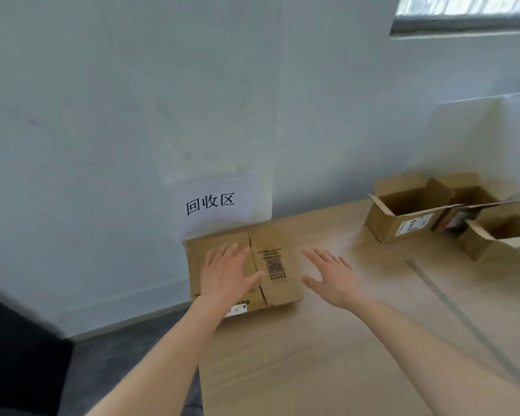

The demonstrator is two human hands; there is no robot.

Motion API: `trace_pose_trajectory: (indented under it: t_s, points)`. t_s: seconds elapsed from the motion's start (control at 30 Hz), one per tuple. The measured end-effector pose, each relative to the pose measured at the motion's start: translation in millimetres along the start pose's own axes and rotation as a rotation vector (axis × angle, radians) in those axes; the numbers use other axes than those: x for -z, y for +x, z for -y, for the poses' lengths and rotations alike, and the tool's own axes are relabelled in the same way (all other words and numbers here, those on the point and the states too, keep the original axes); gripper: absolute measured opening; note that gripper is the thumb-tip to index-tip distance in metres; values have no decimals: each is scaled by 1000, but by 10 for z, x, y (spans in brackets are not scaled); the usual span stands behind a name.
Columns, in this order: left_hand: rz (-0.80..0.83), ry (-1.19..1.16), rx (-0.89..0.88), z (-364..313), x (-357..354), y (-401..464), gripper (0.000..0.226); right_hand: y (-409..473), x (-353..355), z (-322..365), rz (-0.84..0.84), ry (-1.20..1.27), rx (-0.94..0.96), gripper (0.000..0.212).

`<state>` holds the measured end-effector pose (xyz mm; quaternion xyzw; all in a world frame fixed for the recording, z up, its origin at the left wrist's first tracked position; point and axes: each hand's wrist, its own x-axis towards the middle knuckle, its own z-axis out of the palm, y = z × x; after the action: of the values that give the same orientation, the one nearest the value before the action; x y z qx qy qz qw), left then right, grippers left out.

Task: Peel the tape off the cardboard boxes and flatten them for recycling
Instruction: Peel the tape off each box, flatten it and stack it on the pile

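Flattened box [278, 265] lies pressed under open left hand [227, 273], right hand [332, 276] spread, holding nothing; next likely fetching open boxes [409, 210].

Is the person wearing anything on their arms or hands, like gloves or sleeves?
No. The left hand and the right hand are both bare, with no gloves, rings or watch showing. Both forearms are uncovered too, with no sleeves anywhere in view. All five fingers show on each hand.
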<state>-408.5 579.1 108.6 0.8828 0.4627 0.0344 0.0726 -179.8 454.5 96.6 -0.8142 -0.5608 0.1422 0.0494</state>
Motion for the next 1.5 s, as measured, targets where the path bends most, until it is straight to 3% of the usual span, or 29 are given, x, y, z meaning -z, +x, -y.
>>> trace_pose_trajectory:
  t_s: [0.33,0.5,0.8,1.1,1.5]
  points:
    - [-78,17,-131,-2093,1078,-1566,81,-2225,1322,-1388,-213,-54,-23,65]
    - [-139,-48,-173,-3410,1395,-2300,85,-3574,1960,-2241,-240,-94,-43,64]
    - [-164,-166,-284,-5279,1882,-2908,83,-5138,2890,-3506,-316,-102,-207,63]
    - [-152,-220,-348,-6372,1954,-2662,86,-5411,3409,-4254,-362,-124,-270,65]
    - [-212,-244,-386,-7460,1968,-1400,87,-4505,4157,-5234,-395,-164,-237,67]
